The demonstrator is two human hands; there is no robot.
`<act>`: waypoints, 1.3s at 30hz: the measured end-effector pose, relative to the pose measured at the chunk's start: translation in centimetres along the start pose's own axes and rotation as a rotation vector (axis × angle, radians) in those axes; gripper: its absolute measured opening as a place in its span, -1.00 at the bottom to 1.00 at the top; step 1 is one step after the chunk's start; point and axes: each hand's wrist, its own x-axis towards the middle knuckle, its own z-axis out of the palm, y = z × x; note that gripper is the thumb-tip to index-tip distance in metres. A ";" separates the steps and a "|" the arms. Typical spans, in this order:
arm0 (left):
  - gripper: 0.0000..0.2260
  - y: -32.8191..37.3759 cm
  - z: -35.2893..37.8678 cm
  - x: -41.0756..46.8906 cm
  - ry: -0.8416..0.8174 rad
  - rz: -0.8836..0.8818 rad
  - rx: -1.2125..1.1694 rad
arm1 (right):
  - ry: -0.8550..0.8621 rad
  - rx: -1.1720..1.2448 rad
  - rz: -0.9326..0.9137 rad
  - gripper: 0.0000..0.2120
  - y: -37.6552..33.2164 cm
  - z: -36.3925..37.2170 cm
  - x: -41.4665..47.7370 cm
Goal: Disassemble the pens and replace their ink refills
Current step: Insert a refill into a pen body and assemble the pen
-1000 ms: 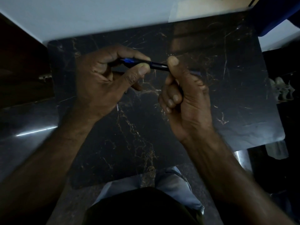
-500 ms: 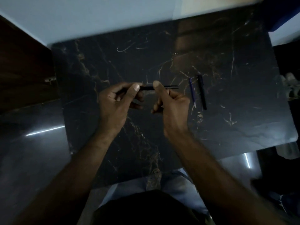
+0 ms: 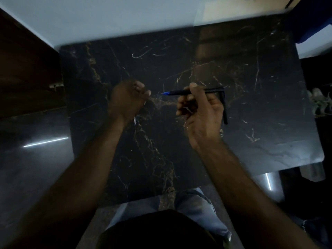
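My right hand (image 3: 199,112) grips a dark pen (image 3: 177,92) that lies level above the black marble table (image 3: 179,51), its blue tip pointing left. My left hand (image 3: 126,99) is a closed fist to the left of the tip, apart from the pen. A thin pale sliver (image 3: 134,120) sticks out below that fist; I cannot tell what it is. A second dark pen (image 3: 225,110) lies on the table just right of my right hand, running away from me. The light is dim.
A pale wall (image 3: 107,15) runs along the table's far edge. Dark glossy floor (image 3: 36,141) lies left of the table, with a blue and white object (image 3: 316,33) at the far right. My knees in jeans (image 3: 195,203) are at the near edge.
Both hands held the pen together before. They have now drawn apart: the pen stays in my right hand and my left hand has pulled away to the left, closed.
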 end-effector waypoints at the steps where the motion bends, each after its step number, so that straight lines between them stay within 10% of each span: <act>1: -0.76 -0.4 0.6 0.6 -0.048 0.022 0.090 | 0.001 0.003 -0.006 -0.74 -0.2 -0.3 -0.1; 9: -0.82 -0.2 1.9 1.5 -0.174 0.043 0.309 | 0.006 0.025 -0.037 -0.76 -1.4 -1.7 -1.4; 15: -0.96 6.8 -2.6 -0.9 -0.033 -0.195 -0.946 | -0.034 0.050 -0.188 -0.81 -3.5 -1.5 -2.4; 19: -0.91 11.5 -5.8 -4.5 -0.033 -0.093 -1.266 | -0.079 0.083 -0.254 -0.79 -5.5 -0.5 -3.1; 39: -0.87 15.1 -7.6 -8.9 0.055 0.088 -1.305 | -0.187 0.149 -0.310 -0.98 -6.9 1.9 -5.8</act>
